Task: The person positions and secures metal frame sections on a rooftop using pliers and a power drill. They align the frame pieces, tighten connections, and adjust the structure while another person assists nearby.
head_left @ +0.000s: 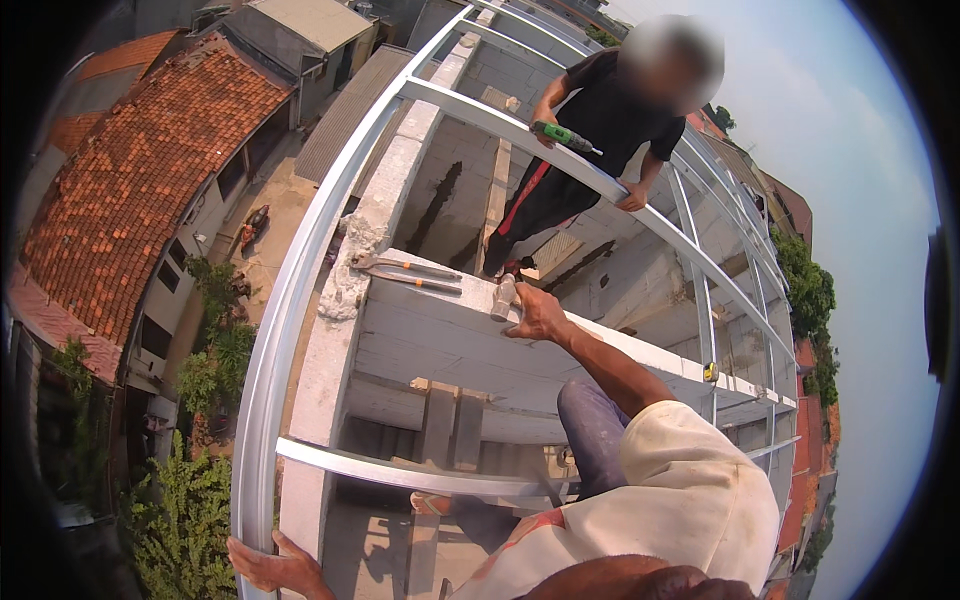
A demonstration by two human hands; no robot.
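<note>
My right hand (541,313) is closed around a hammer (504,299) on top of the pale block wall, its metal head showing past my fingers. The hand hides most of the handle. Low at the left, my left hand (275,568) grips the silver metal beam (268,400) that runs along the roof edge. A long-handled cutting tool with orange grips (412,272) lies on the wall, left of the hammer. Across the wall stands a person in dark clothes (610,130), holding a green power drill (565,136) in one hand and a crossing metal beam (520,128) with the other.
A yellow tape measure (711,372) sits on the wall to the right. A lower crossbar (400,466) spans in front of me. Wooden planks (437,425) stand below, by my foot (430,504). Outside the left beam is a drop to a yard (275,200) and tiled roofs (140,180).
</note>
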